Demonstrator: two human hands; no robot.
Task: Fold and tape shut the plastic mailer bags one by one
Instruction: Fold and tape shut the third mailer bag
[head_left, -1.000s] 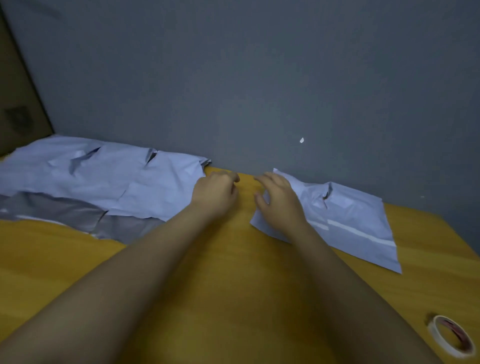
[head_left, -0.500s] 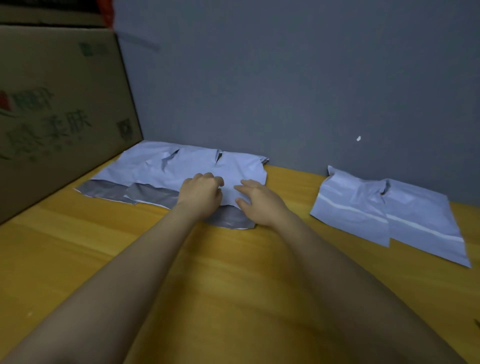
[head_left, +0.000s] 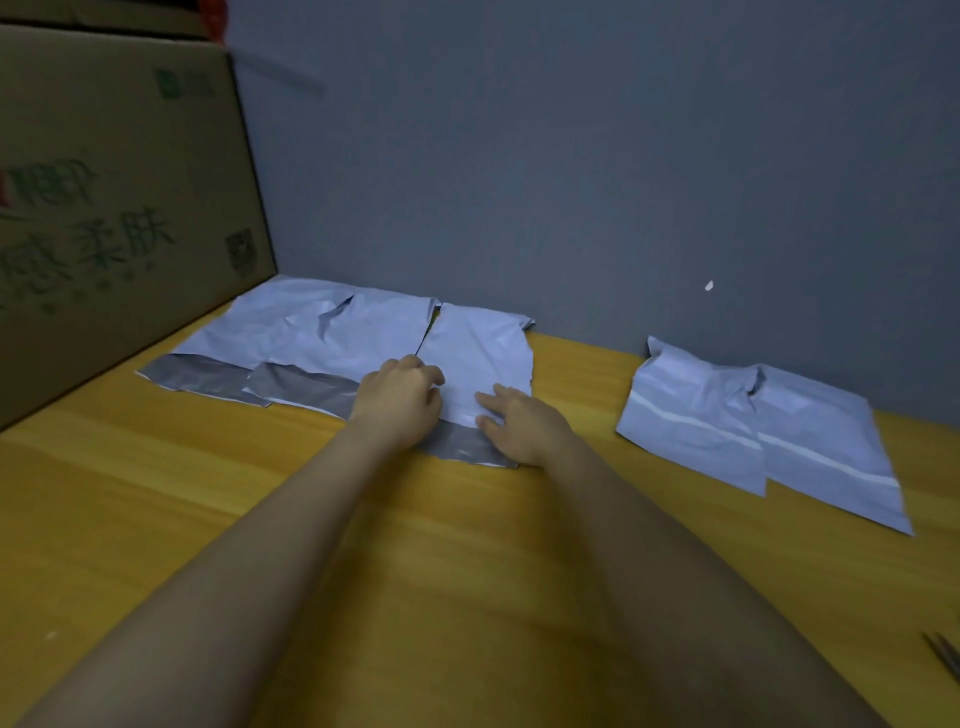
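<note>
The near half of the yellow wooden tabletop (head_left: 208, 519) lies bare and open to passage. A tall brown cardboard box (head_left: 119, 234) blocks the left side. The grey wall (head_left: 571, 182) closes the rear. A bare strip separates the unfolded pale-blue plastic mailers (head_left: 322, 332) from the folded pale-blue mailers (head_left: 727, 421).

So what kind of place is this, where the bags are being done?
Probably a small home or backroom packing spot: plastic mailer bags laid out on a wooden table, with a big printed cardboard box against a bare grey wall.
</note>
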